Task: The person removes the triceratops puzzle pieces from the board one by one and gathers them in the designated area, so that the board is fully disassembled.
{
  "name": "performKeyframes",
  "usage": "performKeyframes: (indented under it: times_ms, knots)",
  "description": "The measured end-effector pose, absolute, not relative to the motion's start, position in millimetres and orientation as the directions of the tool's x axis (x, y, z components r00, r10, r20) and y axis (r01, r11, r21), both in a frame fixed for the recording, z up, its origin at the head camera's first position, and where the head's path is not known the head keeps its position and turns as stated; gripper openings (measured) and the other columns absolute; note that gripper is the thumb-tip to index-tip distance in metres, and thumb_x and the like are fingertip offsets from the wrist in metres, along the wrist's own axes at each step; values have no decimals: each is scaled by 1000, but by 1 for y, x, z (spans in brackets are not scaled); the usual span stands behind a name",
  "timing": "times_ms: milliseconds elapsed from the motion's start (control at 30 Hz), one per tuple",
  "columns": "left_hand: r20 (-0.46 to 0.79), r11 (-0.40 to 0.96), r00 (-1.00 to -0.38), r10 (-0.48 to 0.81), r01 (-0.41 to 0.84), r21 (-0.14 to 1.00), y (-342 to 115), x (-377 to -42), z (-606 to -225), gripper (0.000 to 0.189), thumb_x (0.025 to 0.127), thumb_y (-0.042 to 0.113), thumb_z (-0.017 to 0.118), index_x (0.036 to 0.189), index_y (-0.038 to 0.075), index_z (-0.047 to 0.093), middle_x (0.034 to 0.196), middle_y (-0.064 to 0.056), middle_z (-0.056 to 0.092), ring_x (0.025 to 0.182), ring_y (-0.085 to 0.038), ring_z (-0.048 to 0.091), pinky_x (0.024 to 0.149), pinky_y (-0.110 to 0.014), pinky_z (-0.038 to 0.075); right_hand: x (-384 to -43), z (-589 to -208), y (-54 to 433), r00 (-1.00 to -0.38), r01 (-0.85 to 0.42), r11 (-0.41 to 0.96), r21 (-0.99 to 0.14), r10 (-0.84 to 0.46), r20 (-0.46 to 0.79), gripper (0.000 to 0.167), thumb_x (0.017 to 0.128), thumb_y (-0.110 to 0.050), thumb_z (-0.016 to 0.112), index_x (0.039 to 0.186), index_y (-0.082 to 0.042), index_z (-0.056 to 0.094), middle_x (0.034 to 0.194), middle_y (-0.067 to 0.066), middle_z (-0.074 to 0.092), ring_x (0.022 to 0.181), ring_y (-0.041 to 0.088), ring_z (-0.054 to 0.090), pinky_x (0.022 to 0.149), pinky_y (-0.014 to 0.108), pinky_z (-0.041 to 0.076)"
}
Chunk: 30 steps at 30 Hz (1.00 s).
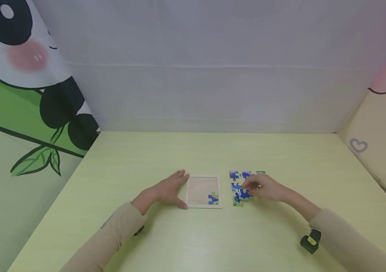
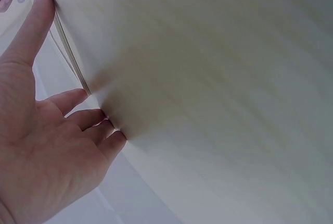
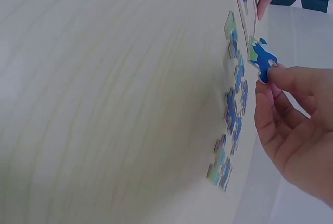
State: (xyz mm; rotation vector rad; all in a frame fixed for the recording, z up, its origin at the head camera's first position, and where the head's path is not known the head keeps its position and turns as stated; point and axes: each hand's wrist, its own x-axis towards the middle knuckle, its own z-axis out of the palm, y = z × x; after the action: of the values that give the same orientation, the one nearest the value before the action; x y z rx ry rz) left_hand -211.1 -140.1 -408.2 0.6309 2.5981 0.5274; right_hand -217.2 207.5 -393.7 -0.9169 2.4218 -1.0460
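Observation:
A shallow puzzle tray [image 1: 197, 190] with a pale rim lies on the table, a green and blue puzzle piece [image 1: 214, 199] in its lower right corner. Along the tray's left edge rests my left hand [image 1: 170, 190], thumb and fingers spread; the left wrist view shows its fingertips [image 2: 118, 136] down at the table surface. My right hand [image 1: 265, 187] pinches a blue and green puzzle piece [image 3: 264, 60] between thumb and fingers, just right of the tray. Several loose puzzle pieces [image 1: 234, 175] lie beneath and around this hand, which partly hides them.
The pale wooden table [image 1: 145, 151] runs back to a grey-white cloth wall [image 1: 213, 94]. Printed cartoon panels stand at the left [image 1: 50, 124] and right [image 1: 379, 151] sides.

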Motion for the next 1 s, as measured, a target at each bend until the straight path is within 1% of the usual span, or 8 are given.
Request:
performKeyframes:
  times_ms: [167,433,633,833,1000]
  knots:
    - [-299,825,-812,501,345,447,-140,-211,-409,103,64,43,79,144,7,25,151,-13,11,139,-28,6,111,-44,17,-215,-397,221,-734,-405,525,-749,-675,-77,20,80,5,59,98,0,64,93,6,64,82,13,57,72,23,51]
    - [-302,829,-813,499,346,440,-139,-211,-407,102,65,42,79,144,6,24,151,-13,11,139,-28,6,111,-44,17,-211,-401,232,-741,-329,544,-772,-655,-146,19,80,6,59,96,0,65,92,6,64,77,12,56,66,22,51]
    - [-306,831,-814,493,338,442,-139,-211,-408,102,65,42,79,144,7,24,151,-12,11,139,-27,6,111,-44,17,-211,-407,235,-761,-294,555,-778,-628,-161,18,80,6,59,95,0,66,90,6,64,75,13,54,63,21,50]
    - [-308,832,-815,490,331,446,-139,-211,-408,102,65,42,79,144,8,24,151,-11,11,139,-27,5,111,-44,17,-210,-409,235,-777,-290,558,-778,-612,-149,18,80,6,60,95,0,67,96,10,64,80,14,56,65,21,50]
    - [-305,832,-815,492,337,440,-139,-211,-409,102,65,43,79,144,8,25,151,-12,12,139,-27,6,111,-43,17,-208,-412,235,-786,-305,561,-770,-605,-129,18,81,4,61,96,-2,68,97,9,65,85,16,58,69,20,50]
